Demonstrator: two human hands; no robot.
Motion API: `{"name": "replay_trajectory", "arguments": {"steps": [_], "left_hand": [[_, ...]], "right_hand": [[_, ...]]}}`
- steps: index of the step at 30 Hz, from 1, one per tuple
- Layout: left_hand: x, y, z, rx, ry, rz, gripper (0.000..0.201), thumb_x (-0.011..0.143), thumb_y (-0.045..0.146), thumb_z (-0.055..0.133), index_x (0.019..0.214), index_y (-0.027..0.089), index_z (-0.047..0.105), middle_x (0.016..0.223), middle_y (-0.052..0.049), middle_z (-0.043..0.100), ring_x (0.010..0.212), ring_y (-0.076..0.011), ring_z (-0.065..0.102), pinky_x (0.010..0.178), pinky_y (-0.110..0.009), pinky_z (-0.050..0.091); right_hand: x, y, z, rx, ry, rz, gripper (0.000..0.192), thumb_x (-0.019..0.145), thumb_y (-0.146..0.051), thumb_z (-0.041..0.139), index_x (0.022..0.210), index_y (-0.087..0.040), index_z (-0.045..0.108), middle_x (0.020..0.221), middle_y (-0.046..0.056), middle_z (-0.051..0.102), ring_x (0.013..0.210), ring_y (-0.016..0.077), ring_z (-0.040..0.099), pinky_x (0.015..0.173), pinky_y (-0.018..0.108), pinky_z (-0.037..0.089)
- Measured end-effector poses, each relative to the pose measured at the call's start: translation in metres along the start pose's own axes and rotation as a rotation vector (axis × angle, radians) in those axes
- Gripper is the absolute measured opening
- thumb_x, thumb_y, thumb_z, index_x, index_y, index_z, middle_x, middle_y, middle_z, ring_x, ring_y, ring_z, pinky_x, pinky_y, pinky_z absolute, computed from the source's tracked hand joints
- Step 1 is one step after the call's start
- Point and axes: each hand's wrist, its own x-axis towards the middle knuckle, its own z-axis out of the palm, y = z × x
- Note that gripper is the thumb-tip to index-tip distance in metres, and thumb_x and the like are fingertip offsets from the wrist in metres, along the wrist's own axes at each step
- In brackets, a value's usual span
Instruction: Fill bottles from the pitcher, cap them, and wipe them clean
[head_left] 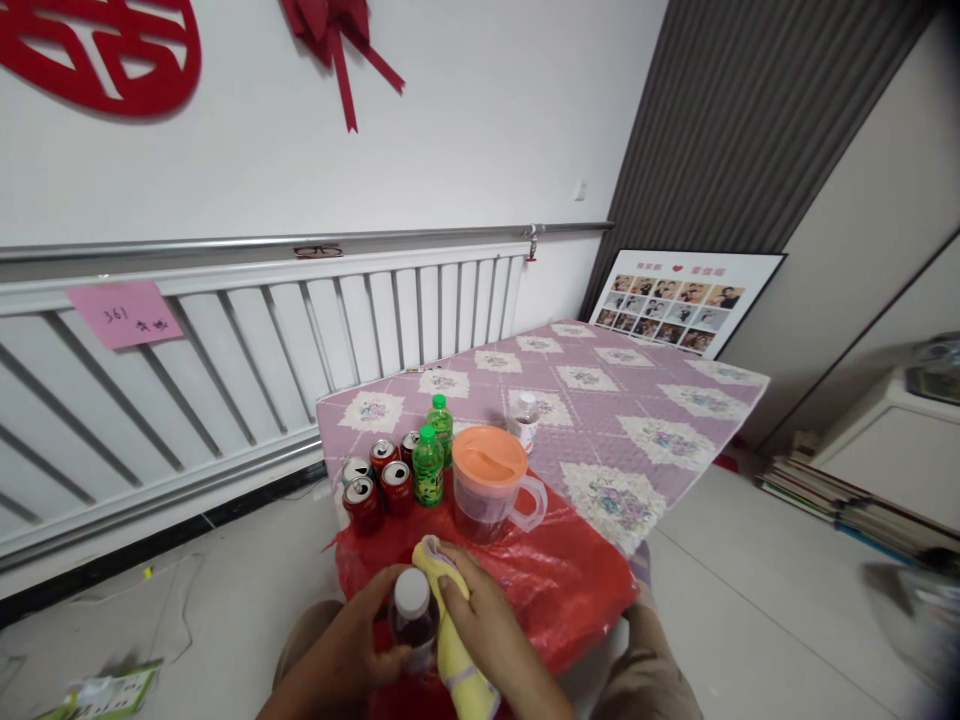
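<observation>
At bottom centre, the left hand curls round an upright see-through bottle, cap up; the right hand grips soft cloth.

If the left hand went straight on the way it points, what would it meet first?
The white-capped bottle, which it holds; just beyond, probably the yellow cloth, though depth there is unclear.

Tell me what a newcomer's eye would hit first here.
Probably the red plastic sheet on the near end of the table, with the orange-lidded pitcher on it. Closer in, the right hand holds a yellow cloth beside the white-capped bottle in the left hand. A red emblem hangs on the wall, upper left.
</observation>
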Motion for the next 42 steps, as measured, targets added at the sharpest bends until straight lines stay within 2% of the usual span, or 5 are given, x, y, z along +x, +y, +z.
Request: {"name": "replay_trajectory", "arguments": {"steps": [12, 23, 27, 35, 42], "left_hand": [[-0.001, -0.008, 0.005, 0.006, 0.025, -0.018, 0.070, 0.060, 0.000, 0.062, 0.126, 0.023, 0.054, 0.127, -0.005, 0.065, 0.112, -0.0229, 0.063, 0.102, -0.034, 0.049], [-0.003, -0.012, 0.026, 0.051, 0.276, -0.104, 0.062, 0.064, 0.006, 0.064, 0.122, 0.020, 0.050, 0.123, -0.007, 0.066, 0.109, -0.0228, 0.065, 0.093, -0.029, 0.052], [-0.003, -0.011, 0.028, 0.078, 0.311, -0.110, 0.058, 0.064, 0.007, 0.064, 0.119, 0.020, 0.050, 0.117, -0.007, 0.068, 0.103, -0.0226, 0.067, 0.088, -0.029, 0.053], [-0.003, -0.005, 0.013, 0.042, 0.181, -0.069, 0.064, 0.062, 0.004, 0.062, 0.122, 0.023, 0.052, 0.125, -0.006, 0.066, 0.116, -0.0249, 0.061, 0.098, -0.032, 0.050], [0.000, 0.002, -0.001, 0.088, 0.058, -0.028, 0.071, 0.059, -0.001, 0.059, 0.124, 0.025, 0.054, 0.127, -0.004, 0.062, 0.114, -0.0243, 0.059, 0.099, -0.034, 0.049]], "right_hand": [[-0.008, 0.050, 0.026, 0.009, -0.024, 0.176, 0.042, 0.090, -0.026, 0.044, 0.125, -0.012, 0.062, 0.127, 0.016, 0.066, 0.120, 0.0250, 0.061, 0.106, 0.041, 0.043], [-0.017, 0.004, 0.012, -0.018, 0.134, 0.029, 0.046, 0.092, -0.031, 0.044, 0.135, -0.019, 0.056, 0.144, 0.012, 0.053, 0.135, 0.0221, 0.047, 0.114, 0.041, 0.036], [-0.015, 0.008, 0.017, -0.031, 0.149, 0.050, 0.049, 0.092, -0.030, 0.041, 0.136, -0.013, 0.054, 0.143, 0.015, 0.053, 0.134, 0.0231, 0.048, 0.114, 0.043, 0.037], [-0.022, 0.056, 0.033, -0.008, 0.065, 0.168, 0.049, 0.088, -0.029, 0.046, 0.132, -0.010, 0.059, 0.137, 0.017, 0.059, 0.130, 0.0261, 0.053, 0.113, 0.046, 0.037], [-0.014, 0.011, 0.014, -0.019, 0.122, 0.051, 0.046, 0.090, -0.028, 0.045, 0.133, -0.016, 0.058, 0.138, 0.014, 0.058, 0.130, 0.0231, 0.053, 0.112, 0.042, 0.039]]}}
